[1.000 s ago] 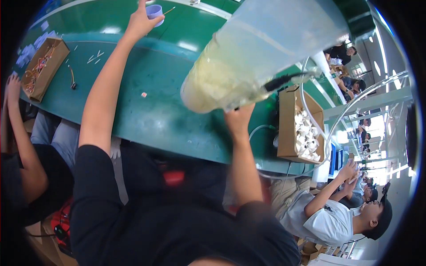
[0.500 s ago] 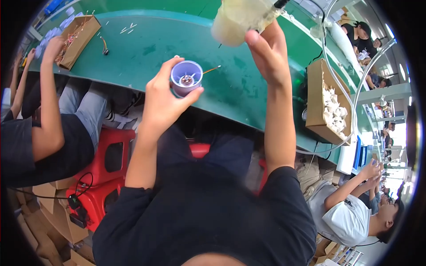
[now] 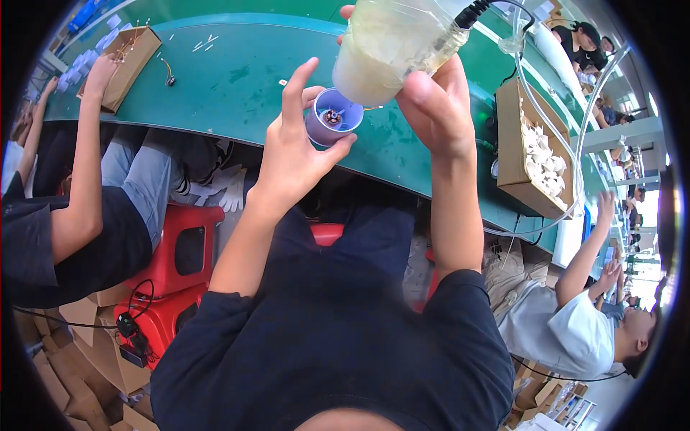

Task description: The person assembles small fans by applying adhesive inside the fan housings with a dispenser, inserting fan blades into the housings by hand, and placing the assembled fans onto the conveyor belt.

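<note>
Brought the lavender cup [image 3: 325, 135] and the yellowed translucent cylinder [image 3: 384, 54] closer together since the earlier frame.
Clamped the left hand [image 3: 289, 158] around the cup's side, above the green workbench [image 3: 223, 100]. Gripped the cylinder, with a black cable [image 3: 472, 14] joined at its side, in the right hand [image 3: 444, 111], overlapping the cup's rim in this view; could not tell whether touching. Showed a copper-coloured motor part [image 3: 332, 118] inside the cup and thin wires [image 3: 373, 108] sticking out to its right. Had a red-and-white piece [image 3: 282, 82] lying on the workbench, too small to read.
</note>
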A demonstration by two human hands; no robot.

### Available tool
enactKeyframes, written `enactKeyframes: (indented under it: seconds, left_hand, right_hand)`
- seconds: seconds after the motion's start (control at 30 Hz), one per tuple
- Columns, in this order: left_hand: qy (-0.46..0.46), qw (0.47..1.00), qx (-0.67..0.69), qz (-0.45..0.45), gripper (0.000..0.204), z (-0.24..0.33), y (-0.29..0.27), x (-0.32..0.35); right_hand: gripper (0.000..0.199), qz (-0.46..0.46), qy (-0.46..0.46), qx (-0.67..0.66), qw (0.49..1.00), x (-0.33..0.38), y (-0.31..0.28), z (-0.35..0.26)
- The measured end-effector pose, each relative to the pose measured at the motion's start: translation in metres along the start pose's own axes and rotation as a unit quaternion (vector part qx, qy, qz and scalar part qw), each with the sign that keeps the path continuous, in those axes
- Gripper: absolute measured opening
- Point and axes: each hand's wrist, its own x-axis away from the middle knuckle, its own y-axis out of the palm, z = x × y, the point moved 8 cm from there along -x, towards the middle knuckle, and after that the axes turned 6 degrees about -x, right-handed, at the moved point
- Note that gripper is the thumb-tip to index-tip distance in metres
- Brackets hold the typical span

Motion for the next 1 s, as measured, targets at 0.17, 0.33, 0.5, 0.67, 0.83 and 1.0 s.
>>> enactKeyframes:
  seconds: [0.17, 0.33, 0.5, 0.67, 0.83, 1.0]
  left_hand:
    - [0.069, 0.997, 0.014, 0.029, 0.092, 0.009, 0.0, 0.005]
    - [0.13, 0.99, 0.022, 0.059, 0.084, 0.013, -0.003, 0.005]
    - [0.144, 0.988, -0.013, 0.047, 0.087, 0.022, -0.005, 0.004]
    - [0.144, 0.988, -0.01, 0.045, 0.087, 0.022, -0.004, 0.004]
    - [0.135, 0.988, 0.047, 0.064, 0.079, 0.019, -0.004, 0.005]
    - [0.14, 0.989, 0.018, 0.053, 0.084, 0.024, -0.004, 0.005]
  right_hand:
    - [0.082, -0.06, -0.085, 0.07, 0.992, -0.004, 0.001, 0.005]
    - [0.089, -0.065, -0.106, 0.1, 0.987, -0.003, 0.003, 0.006]
    - [0.089, -0.058, -0.114, 0.111, 0.986, -0.002, 0.002, 0.005]
    - [0.087, -0.051, -0.12, 0.106, 0.986, -0.001, 0.002, 0.005]
    - [0.086, -0.051, -0.117, 0.11, 0.986, 0.001, 0.002, 0.003]
    - [0.085, -0.053, -0.123, 0.104, 0.985, 0.002, 0.002, 0.003]
